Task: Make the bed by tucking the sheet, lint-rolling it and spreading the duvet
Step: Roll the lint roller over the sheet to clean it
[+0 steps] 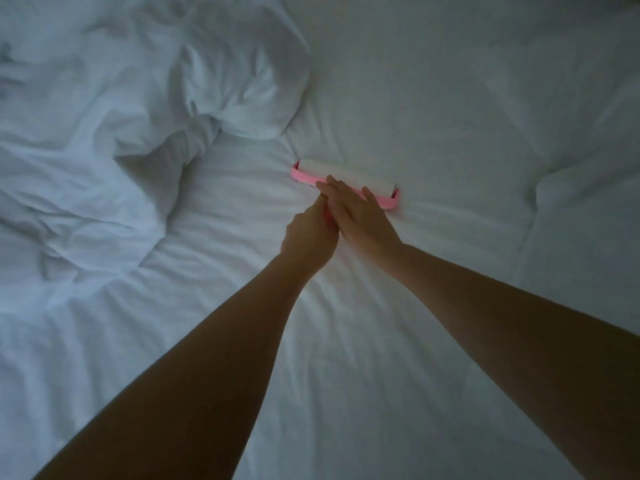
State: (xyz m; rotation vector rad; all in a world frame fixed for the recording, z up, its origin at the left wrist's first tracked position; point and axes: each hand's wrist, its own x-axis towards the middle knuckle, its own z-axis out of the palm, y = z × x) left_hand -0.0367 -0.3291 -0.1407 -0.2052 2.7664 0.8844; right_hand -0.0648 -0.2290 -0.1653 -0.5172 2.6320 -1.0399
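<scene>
A pink lint roller (pixel 343 174) with a wide white roll lies pressed on the white sheet (pixel 346 341) in the middle of the bed. Both my arms reach out to it. My left hand (pixel 308 237) is wrapped around the pink handle, which is mostly hidden under the fingers. My right hand (pixel 360 213) lies flat over the handle and the roller's pink frame, fingers stretched forward. The crumpled white duvet (pixel 121 133) is bunched up on the left side of the bed.
A white pillow or folded bedding (pixel 588 168) sits along the right side. The sheet near me shows long wrinkles running toward the roller. The light is dim.
</scene>
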